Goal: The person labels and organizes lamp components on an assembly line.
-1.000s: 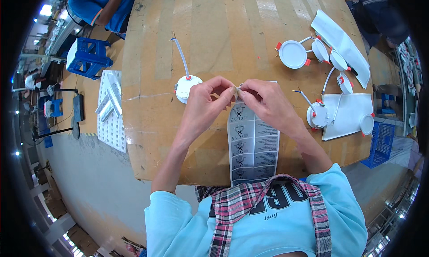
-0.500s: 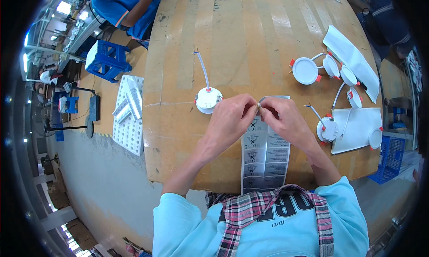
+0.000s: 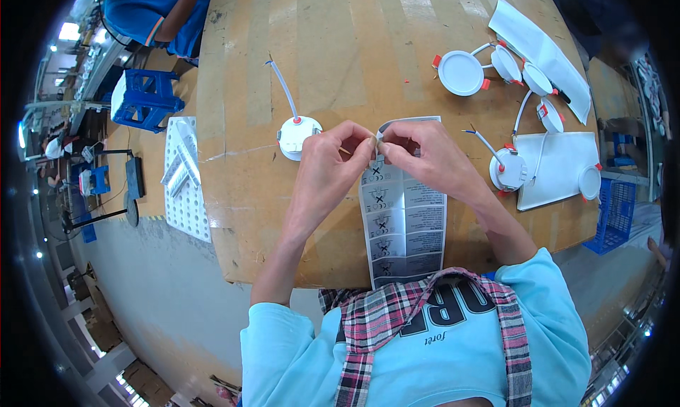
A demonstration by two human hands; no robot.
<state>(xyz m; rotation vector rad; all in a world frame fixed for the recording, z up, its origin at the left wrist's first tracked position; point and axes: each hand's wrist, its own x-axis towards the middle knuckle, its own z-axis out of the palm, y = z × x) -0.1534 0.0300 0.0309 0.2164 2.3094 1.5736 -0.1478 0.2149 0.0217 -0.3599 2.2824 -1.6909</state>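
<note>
A silver-grey strip of printed labels [image 3: 404,226] runs from the table toward my lap, with creases along its length. My left hand [image 3: 331,157] and my right hand [image 3: 423,155] meet at its far end. Thumb and forefinger of each are pinched together there. The fingers hide the exact bit of the strip between them. Just beyond my left hand lies a round white downlight [image 3: 291,139], its back up and a white cable standing out from it. To the right of my right hand sits another downlight [image 3: 507,169] with red clips.
Several white downlights [image 3: 461,73] lie at the right, joined by cables, beside a white sheet [image 3: 542,56] and a white pad [image 3: 567,152]. A perforated white board [image 3: 185,207] with silver strips and a blue stool [image 3: 152,99] stand at left. A co-worker [image 3: 145,14] sits beyond.
The whole view has shifted, so the table and lamps appear further left and higher. Both hands still pinch at the strip's far end, with the left fingers slightly more bent.
</note>
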